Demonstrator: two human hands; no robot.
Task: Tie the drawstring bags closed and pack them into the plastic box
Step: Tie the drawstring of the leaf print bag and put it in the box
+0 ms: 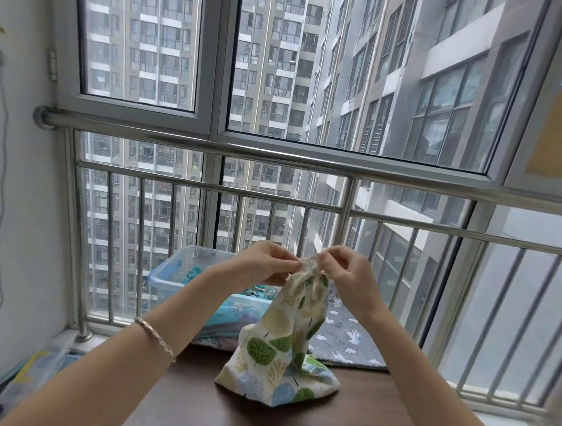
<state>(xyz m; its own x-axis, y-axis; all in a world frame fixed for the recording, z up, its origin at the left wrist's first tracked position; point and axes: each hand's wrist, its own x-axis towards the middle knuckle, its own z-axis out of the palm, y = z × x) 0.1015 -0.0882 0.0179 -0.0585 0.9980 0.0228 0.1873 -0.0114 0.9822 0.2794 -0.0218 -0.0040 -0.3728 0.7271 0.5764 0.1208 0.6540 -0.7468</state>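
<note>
Dark wood table (pixel 342 424) lower centre before a steel-railed window (pixel 139 39), leaf-print drawstring bag (pixel 281 354) upright on it, left hand (pixel 263 262) and right hand (pixel 345 276) pinching its neck cord (pixel 313 275), clear plastic box (pixel 184 269) behind.

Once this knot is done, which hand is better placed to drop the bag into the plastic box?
Probably the left hand: the box sits just behind it, left of the bag; the right hand would have to cross over.
</note>
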